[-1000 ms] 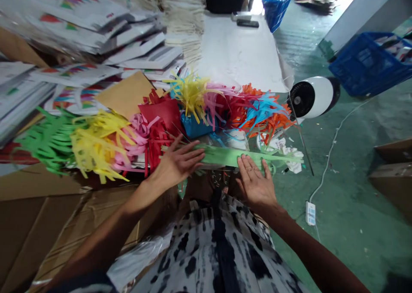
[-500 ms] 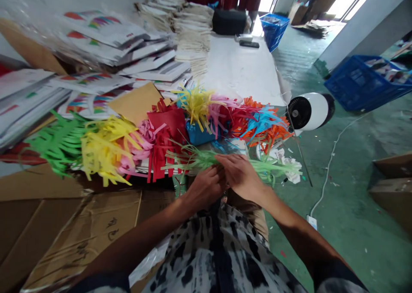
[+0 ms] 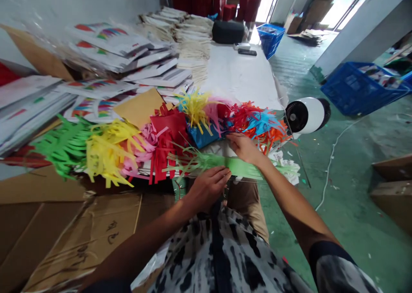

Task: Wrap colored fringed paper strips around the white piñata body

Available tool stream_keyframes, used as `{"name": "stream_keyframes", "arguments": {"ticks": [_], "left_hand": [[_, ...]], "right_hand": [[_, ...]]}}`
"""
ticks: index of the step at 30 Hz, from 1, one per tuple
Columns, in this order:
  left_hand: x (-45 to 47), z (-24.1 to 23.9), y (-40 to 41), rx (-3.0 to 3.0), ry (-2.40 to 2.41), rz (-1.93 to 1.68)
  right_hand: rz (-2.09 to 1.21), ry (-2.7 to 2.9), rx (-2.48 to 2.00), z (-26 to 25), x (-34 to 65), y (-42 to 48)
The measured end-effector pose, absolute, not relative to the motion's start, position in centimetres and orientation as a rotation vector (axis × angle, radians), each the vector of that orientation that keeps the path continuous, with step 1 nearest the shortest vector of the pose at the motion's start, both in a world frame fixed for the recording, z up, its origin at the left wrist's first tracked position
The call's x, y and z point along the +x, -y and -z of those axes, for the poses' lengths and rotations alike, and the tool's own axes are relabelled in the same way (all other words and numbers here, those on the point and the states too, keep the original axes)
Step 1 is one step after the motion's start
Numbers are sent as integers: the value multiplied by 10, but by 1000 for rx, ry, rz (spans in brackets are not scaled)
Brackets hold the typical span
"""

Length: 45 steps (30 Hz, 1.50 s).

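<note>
A light green fringed paper strip (image 3: pixel 246 167) lies across the front edge of the table, its cut ends spreading out to both sides. My left hand (image 3: pixel 210 183) is closed on the near edge of its uncut middle. Just above the strip, my right hand (image 3: pixel 245 149) reaches over the table with fingers bent together, beside a folded blue paper (image 3: pixel 203 134). What its fingertips hold, if anything, I cannot make out. Behind lie fringed bundles in red (image 3: pixel 167 132), yellow (image 3: pixel 111 151), green (image 3: pixel 61 143) and orange (image 3: pixel 273 134).
Printed white packets (image 3: pixel 106 37) pile up at the left, with a beige stack (image 3: pixel 193 40) behind. A black-and-white fan (image 3: pixel 307 115) stands at the table's right edge. Cardboard boxes (image 3: pixel 106 224) sit below left. Blue crates (image 3: pixel 360 87) stand on the floor.
My right hand has left the green paper and moved up toward the blue paper. My left hand stays on the strip, whose uncut middle now lies flatter and shows more.
</note>
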State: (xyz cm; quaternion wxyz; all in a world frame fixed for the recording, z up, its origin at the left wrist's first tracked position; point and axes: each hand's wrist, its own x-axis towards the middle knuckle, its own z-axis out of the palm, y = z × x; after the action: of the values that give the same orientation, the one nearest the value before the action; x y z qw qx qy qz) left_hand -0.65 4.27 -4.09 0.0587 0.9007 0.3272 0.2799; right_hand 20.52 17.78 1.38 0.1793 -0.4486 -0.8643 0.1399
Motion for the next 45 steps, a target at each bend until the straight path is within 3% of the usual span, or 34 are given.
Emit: {"name": "stream_keyframes", "arguments": {"ticks": [7, 13, 17, 21, 26, 45], "left_hand": [[-6, 45, -46, 2699, -982, -882], [-13, 50, -43, 2740, -949, -886], [-19, 41, -42, 2793, -1123, -869], [-16, 29, -45, 2804, -1197, -836], [-11, 17, -53, 2666, -1271, -901], [-23, -1, -91, 2544, -1601, -531]], "right_hand": [[-314, 2426, -1254, -35, 228, -78], [-101, 2577, -1228, 10, 238, -29], [7, 2522, -1124, 26, 247, -30], [-85, 2420, -1108, 16, 251, -34], [-172, 2339, -1293, 3, 249, -36], [-146, 2300, -1756, -4, 243, -61]]}}
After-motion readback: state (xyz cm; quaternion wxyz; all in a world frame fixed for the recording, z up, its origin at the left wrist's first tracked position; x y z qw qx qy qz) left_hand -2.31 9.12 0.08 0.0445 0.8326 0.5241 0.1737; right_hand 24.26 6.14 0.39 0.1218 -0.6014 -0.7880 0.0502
